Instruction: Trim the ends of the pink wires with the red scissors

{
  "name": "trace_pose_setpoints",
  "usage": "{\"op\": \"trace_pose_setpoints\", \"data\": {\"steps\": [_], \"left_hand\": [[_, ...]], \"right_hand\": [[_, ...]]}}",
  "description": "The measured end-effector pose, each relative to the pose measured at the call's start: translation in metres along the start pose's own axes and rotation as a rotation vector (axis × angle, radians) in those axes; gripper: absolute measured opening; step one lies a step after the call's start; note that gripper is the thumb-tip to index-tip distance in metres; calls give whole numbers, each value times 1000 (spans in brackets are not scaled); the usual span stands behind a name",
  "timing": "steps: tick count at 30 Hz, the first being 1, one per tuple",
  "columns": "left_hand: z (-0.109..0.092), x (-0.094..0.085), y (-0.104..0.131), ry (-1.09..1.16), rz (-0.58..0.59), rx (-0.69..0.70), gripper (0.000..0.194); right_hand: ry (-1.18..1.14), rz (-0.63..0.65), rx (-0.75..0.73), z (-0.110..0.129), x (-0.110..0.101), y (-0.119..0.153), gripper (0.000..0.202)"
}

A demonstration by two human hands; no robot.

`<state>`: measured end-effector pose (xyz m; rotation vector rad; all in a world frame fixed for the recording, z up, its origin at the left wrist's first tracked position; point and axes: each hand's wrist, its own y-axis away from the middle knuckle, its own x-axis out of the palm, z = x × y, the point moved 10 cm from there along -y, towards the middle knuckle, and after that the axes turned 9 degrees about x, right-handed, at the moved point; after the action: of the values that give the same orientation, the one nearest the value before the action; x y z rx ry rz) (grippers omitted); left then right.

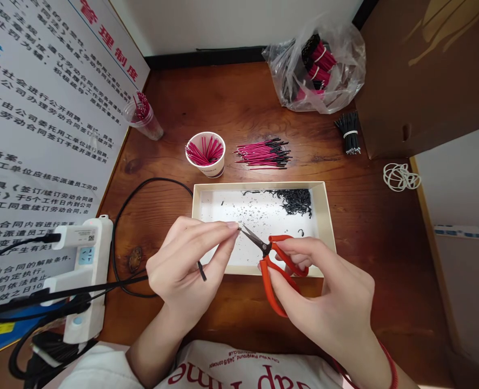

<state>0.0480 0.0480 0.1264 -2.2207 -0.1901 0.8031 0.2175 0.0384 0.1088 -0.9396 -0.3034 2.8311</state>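
Observation:
Between the thumb and fingers of my left hand [194,259] a thin black wire [201,272] is pinched; one end sticks out below the palm, the other just past the fingertips. My right hand [328,281] grips scissors [266,249] with orange-red handles. Their narrow blades are slightly apart, with the tips close to the wire end at my left fingertips; whether they touch I cannot tell. Both hands are over a shallow white box [328,227]. Inside it lie a heap of short black pieces [297,201] and many tiny scattered bits.
Behind the box stand a paper cup [214,170] of red wires and a pile of red-and-black wires [263,154]. A plastic cup [152,127], a bag of bundles [324,97], a black wire bundle [350,135] and rubber bands [400,177] surround them. A power strip [105,254] with cables sits left.

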Motion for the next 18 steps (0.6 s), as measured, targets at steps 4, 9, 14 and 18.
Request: {"op": "trace_pose_setpoints", "data": {"steps": [4,9,14,18], "left_hand": [[1,0,0,-21,0,-3,29],[1,0,0,-20,-10,-7,29],[1,0,0,-8,-12,-3,32],[1,-1,1,-13,-9,-11,32]], "right_hand": [[-6,0,-2,0,1,1,21],[-13,0,4,-1,1,1,21],[-6,-16,3,0,0,1,20],[-2,-11,8,-1,0,1,20]]}}
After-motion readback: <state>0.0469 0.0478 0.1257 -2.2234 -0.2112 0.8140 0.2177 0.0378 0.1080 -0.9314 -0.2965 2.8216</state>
